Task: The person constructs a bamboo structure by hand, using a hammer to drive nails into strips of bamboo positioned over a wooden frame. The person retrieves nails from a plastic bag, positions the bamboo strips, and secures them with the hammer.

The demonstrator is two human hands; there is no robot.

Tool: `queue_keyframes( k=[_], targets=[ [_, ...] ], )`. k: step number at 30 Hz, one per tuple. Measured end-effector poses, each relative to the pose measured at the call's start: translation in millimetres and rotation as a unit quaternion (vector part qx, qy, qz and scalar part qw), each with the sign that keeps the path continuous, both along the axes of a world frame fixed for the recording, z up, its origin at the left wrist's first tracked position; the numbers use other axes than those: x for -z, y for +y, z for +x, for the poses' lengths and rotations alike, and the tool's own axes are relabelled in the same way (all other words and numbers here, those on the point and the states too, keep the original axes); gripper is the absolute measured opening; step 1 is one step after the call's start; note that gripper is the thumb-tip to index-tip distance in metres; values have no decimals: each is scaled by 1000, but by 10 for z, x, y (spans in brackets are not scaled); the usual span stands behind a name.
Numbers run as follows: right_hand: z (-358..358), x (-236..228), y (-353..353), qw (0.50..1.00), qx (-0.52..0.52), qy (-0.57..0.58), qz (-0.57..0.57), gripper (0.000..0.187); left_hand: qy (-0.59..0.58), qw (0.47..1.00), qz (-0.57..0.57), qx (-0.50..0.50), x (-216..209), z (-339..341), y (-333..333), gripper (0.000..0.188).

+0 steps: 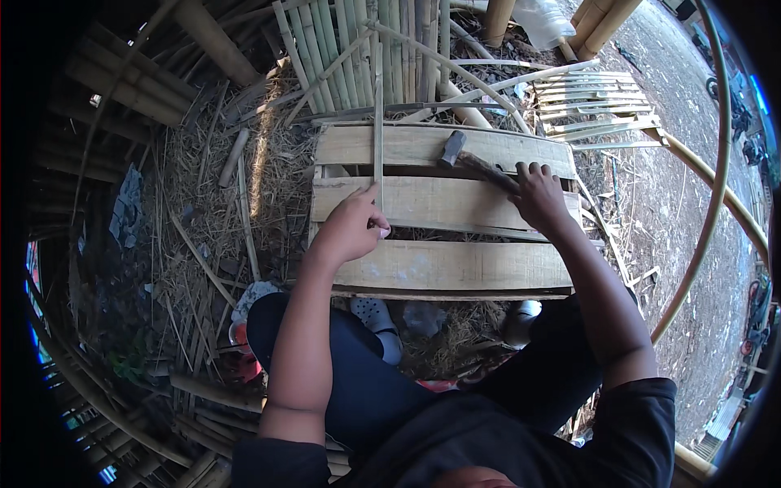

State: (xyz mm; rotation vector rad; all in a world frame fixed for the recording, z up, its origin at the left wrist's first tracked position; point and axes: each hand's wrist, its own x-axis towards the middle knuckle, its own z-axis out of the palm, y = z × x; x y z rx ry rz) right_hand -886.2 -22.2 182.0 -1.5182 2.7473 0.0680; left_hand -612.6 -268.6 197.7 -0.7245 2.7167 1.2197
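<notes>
In front of my knees stands a low bench of pale wooden planks (455,264) with gaps between them. My right hand (540,195) is closed around the wooden handle of a hammer (484,168), whose dark metal head is over the far plank at the middle. At the left part of the bench, the curled fingers of my left hand (353,225) are closed at the near end of a thin bamboo strip (378,122). That strip runs straight away from me across the far planks and past the bench's far edge.
Beyond the bench lean upright green bamboo slats (342,53). A slatted bamboo piece (594,102) lies at the far right, near a long curved pole (720,163). Straw and bamboo scraps (203,195) cover the ground at left. My shoe (378,321) is beneath the near edge.
</notes>
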Motion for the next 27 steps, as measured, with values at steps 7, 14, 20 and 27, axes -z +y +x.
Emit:
queue_keyframes(
  k=[7,14,20,27],
  targets=[
    [553,-107,76,982,-98,-154,45,39,-51,993,-62,88,134,-122,48,10],
    [650,159,-6,979,-171,-97,53,12,-78,990,-66,94,240,-116,51,9],
    [616,182,-18,977,-178,-106,53,11,-49,991,-57,110,200,-156,95,11],
    [572,164,-28,977,-171,-121,27,11,-92,989,-27,111,98,-142,131,16]
  ],
)
